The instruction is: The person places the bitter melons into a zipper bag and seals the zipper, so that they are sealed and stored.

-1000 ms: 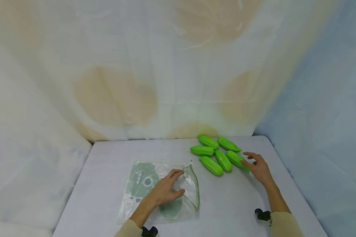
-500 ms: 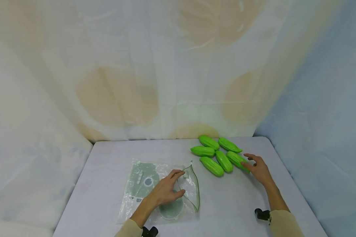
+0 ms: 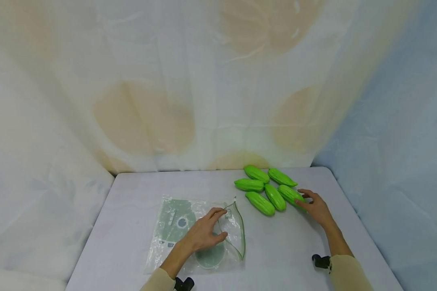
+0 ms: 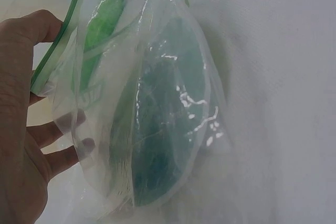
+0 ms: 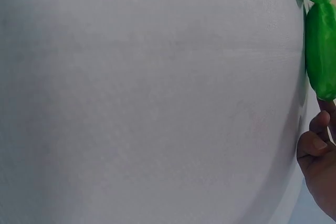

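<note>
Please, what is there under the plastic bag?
The plastic bag lies on the table; I see nothing else beneath. Its green print and the left hand hide part of that area, so I cannot tell there.

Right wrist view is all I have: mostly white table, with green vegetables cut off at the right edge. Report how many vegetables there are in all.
Observer: The head view shows six green vegetables, clustered on the white table.
Operator: Now tell me where the left hand is.
Observer: The left hand is at a clear printed plastic bag, which lies to the left of the cluster.
Operator: Describe the mouth of that bag.
Observer: It gapes open, its green edge bowed out to the right in the head view.
</note>
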{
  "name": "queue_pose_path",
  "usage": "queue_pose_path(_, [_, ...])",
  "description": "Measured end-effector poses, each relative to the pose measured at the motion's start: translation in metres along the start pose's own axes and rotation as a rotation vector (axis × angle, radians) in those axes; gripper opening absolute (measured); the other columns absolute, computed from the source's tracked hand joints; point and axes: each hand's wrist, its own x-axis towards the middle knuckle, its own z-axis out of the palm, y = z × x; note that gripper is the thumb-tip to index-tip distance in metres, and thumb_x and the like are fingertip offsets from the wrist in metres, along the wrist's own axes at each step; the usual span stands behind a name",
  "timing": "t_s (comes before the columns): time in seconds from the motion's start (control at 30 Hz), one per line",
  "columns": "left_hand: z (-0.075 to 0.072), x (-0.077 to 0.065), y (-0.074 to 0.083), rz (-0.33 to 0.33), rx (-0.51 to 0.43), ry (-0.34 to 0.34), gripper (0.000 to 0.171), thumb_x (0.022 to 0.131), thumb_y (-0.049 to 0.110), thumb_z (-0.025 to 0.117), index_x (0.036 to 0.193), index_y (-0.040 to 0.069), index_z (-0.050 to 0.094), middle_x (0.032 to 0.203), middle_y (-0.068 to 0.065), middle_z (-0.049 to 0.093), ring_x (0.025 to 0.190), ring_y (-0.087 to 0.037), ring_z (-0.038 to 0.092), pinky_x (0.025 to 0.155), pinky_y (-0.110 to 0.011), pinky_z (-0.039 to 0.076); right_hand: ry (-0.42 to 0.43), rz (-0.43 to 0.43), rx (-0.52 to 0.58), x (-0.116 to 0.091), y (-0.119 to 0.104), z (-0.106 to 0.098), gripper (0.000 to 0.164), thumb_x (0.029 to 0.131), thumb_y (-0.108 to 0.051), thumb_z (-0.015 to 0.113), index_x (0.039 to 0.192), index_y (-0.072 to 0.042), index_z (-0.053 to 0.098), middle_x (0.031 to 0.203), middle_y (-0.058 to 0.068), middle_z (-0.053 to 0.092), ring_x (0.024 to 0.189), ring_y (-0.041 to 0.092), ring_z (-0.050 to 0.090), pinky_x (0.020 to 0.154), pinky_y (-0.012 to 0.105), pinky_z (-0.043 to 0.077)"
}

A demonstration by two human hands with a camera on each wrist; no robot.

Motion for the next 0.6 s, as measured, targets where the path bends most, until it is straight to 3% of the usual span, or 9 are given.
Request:
queue_pose_path(0.17, [-0.0009,0.0005,0.0002,-0.004,0.003,-0.006,0.068,0.092,0.045,0.064,0.151,0.018,0.045,0.148,0.006,0.044,0.116,-0.019,0.062,0.091,-0.038,0.054,-0.027,0.039,-0.005,-0.0017,-0.0031,-0.0010,0.071,0.094,-0.053,0.065,0.149,-0.014,0.046,0.140,0.027,0.049,0.118,0.043,0.051,0.080,0.042,0.049])
queue_pose_path(0.43, [-0.0001,0.0007,0.0000,-0.009,0.002,-0.010,0.068,0.092,0.046,0.064,0.151,0.018,0.045,0.149,0.006,0.044,0.114,-0.019,0.062,0.090,-0.038,0.055,-0.047,0.055,-0.014,-0.0045,-0.0071,-0.0016,0.071,0.094,-0.053,0.065,0.150,-0.014,0.045,0.142,0.031,0.046,0.120,0.048,0.050,0.083,0.049,0.050])
queue_pose_path(0.6, [0.0005,0.0004,-0.0003,-0.006,-0.001,-0.005,0.068,0.092,0.045,0.065,0.151,0.018,0.045,0.148,0.007,0.044,0.112,-0.019,0.063,0.089,-0.037,0.055,-0.038,0.046,-0.011,-0.0058,-0.0072,-0.0010,0.071,0.094,-0.052,0.066,0.150,-0.013,0.045,0.139,0.029,0.049,0.116,0.044,0.052,0.078,0.041,0.050])
